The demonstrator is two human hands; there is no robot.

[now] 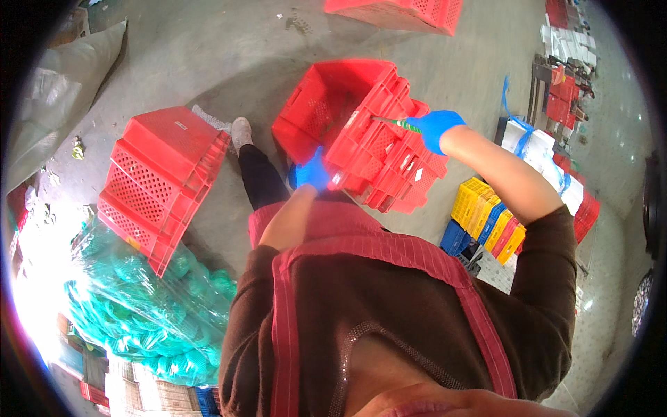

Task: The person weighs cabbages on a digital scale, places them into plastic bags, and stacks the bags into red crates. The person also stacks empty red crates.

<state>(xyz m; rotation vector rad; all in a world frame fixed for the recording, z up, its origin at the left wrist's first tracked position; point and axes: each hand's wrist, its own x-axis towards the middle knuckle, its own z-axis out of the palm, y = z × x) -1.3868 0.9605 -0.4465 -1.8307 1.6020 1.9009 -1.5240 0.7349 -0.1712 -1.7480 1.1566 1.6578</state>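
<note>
In front of me a stack of nested red plastic crates [375,156] lies tipped on the floor, the opening of one facing left. My left hand [313,172], in a blue glove, is closed on the near edge of the crate; some of its fingers are hidden or blurred. Gloved in blue too, my right hand [439,130] is closed around a slim tool with a green handle [408,126]. Its thin dark tip points left over the crate's upper side. What kind of tool it is I cannot make out.
More nested red crates [163,181] stand tilted at the left, beside green net sacks [153,306] under clear film. Another red crate [410,14] lies at the far edge. Yellow and blue crates [490,219] are stacked at the right, near white boxes [528,146].
</note>
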